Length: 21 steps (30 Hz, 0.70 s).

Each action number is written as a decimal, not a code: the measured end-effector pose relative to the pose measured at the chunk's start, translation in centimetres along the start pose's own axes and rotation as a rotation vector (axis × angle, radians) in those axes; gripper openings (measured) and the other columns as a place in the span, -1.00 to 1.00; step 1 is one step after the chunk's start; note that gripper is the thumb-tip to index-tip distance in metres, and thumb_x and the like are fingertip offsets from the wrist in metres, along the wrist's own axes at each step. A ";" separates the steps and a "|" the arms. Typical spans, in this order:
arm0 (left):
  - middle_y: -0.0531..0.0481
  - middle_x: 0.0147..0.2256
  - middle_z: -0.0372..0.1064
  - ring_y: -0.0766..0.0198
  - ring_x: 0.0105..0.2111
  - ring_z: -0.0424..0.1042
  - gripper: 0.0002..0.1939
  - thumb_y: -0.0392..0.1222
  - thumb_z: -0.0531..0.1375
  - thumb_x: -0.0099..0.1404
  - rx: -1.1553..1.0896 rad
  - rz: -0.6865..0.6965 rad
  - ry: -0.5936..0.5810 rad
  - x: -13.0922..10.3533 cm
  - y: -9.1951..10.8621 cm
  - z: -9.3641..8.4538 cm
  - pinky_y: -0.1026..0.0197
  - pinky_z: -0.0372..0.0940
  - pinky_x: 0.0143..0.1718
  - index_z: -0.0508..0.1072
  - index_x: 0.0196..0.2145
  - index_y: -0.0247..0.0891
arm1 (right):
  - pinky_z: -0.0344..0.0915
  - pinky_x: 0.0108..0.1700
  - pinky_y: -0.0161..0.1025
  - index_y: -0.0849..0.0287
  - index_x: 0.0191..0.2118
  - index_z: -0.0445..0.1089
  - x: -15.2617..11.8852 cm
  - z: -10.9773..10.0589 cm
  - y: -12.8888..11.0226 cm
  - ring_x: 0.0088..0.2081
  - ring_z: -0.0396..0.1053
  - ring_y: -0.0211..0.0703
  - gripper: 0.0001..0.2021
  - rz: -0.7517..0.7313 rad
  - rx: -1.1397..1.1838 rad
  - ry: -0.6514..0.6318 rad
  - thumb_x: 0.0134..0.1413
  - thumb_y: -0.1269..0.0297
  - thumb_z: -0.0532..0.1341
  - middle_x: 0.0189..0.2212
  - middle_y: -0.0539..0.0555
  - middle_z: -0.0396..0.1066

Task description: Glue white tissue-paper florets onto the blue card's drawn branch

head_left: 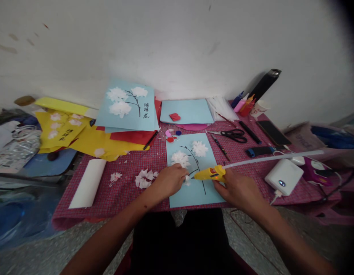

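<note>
My right hand [232,187] grips a yellow hot glue gun [209,173], with a long clear glue stick [271,157] poking out of its back. The gun's nozzle points left and meets a small white paper piece [187,180]. Pinched fingers of my left hand [173,178] are at that same piece; the exact contact is partly hidden. Both hands are over a light blue sheet [182,198], which bears a drawn black branch [197,164] and two white paper flowers, one upper right [200,149] and one left [180,159].
White paper scraps [145,178] and a paper roll [88,183] lie to the left. A finished-looking flower picture [127,105] leans at the back. Scissors [232,134], a phone [273,132], a utility knife [259,151] and a white power bank [284,177] are on the right.
</note>
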<state>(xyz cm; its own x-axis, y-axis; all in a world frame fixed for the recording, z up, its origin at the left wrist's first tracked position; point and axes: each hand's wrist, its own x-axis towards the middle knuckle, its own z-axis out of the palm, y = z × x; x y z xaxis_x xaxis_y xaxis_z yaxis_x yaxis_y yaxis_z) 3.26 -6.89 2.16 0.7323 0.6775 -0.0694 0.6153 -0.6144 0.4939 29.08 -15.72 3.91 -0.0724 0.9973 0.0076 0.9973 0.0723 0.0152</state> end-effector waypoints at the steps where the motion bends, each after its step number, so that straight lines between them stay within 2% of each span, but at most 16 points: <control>1: -0.08 -0.19 0.47 0.12 -0.12 0.47 -0.81 -0.30 0.12 0.43 -0.006 0.001 0.003 0.0 0.0 0.0 0.13 0.36 -0.07 0.55 -0.16 -0.21 | 0.06 -0.43 -0.20 0.23 -0.12 0.38 -0.1 -0.1 0.2 -0.38 0.53 0.08 -0.68 0.013 0.001 0.000 0.27 0.05 0.12 -0.40 0.19 0.55; 4: -0.09 -0.18 0.49 0.12 -0.11 0.48 -0.79 -0.31 0.12 0.43 -0.041 0.011 0.034 -0.3 0.2 -0.4 0.12 0.36 -0.04 0.55 -0.11 -0.22 | 0.05 -0.44 -0.20 0.20 -0.14 0.39 -0.5 -0.2 0.6 -0.40 0.52 0.09 -0.69 0.065 0.015 -0.010 0.25 0.03 0.14 -0.42 0.18 0.55; 7: -0.10 -0.12 0.53 0.12 -0.10 0.49 -0.76 -0.31 0.13 0.42 -0.099 0.021 0.118 -1.3 0.0 -1.8 0.11 0.36 0.00 0.54 -0.03 -0.23 | 0.06 -0.45 -0.21 0.18 -0.17 0.39 -1.0 -0.3 1.0 -0.40 0.51 0.07 -0.69 0.102 0.064 -0.004 0.22 0.01 0.16 -0.42 0.17 0.55; 11: -0.08 -0.13 0.56 0.14 -0.10 0.51 -0.77 -0.31 0.16 0.40 -0.135 -0.007 0.284 -3.8 -2.1 -4.8 0.11 0.35 0.00 0.55 -0.05 -0.22 | 0.09 -0.45 -0.20 0.17 -0.23 0.42 -1.8 0.0 1.5 -0.44 0.47 0.05 -0.66 0.123 0.157 0.035 0.22 -0.04 0.15 -0.48 0.15 0.50; 14: -0.04 -0.22 0.57 0.16 -0.18 0.52 -0.85 -0.31 0.19 0.36 -0.106 -0.122 0.365 -5.9 -4.2 -6.3 0.14 0.36 -0.09 0.56 -0.17 -0.21 | 0.09 -0.47 -0.18 0.14 -0.33 0.43 -2.2 0.2 1.6 -0.52 0.41 -0.01 -0.65 0.154 0.231 0.051 0.19 -0.07 0.15 -0.54 0.12 0.45; 17: -0.02 -0.26 0.56 0.18 -0.22 0.51 -0.87 -0.32 0.19 0.36 -0.077 -0.165 0.316 -7.2 -5.5 -6.4 0.16 0.35 -0.15 0.55 -0.24 -0.21 | 0.11 -0.47 -0.17 0.13 -0.39 0.41 -2.2 0.3 1.3 -0.53 0.39 -0.02 -0.62 0.173 0.283 0.059 0.17 -0.10 0.15 -0.54 0.13 0.46; 21: -0.05 -0.20 0.52 0.14 -0.14 0.47 -0.81 -0.35 0.17 0.37 0.018 -0.024 0.161 -7.5 -5.8 -5.5 0.13 0.34 -0.06 0.55 -0.13 -0.22 | 0.13 -0.47 -0.15 0.15 -0.30 0.46 -2.0 -0.1 0.5 -0.53 0.39 0.00 -0.63 0.144 0.313 0.038 0.18 -0.09 0.15 -0.54 0.12 0.46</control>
<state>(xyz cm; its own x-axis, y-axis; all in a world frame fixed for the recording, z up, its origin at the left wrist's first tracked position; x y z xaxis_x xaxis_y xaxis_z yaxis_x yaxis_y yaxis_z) -7.38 -6.16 4.61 0.6620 0.7471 0.0595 0.6381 -0.6035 0.4782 29.68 -17.67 4.00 0.0747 0.9969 0.0243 0.9531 -0.0642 -0.2957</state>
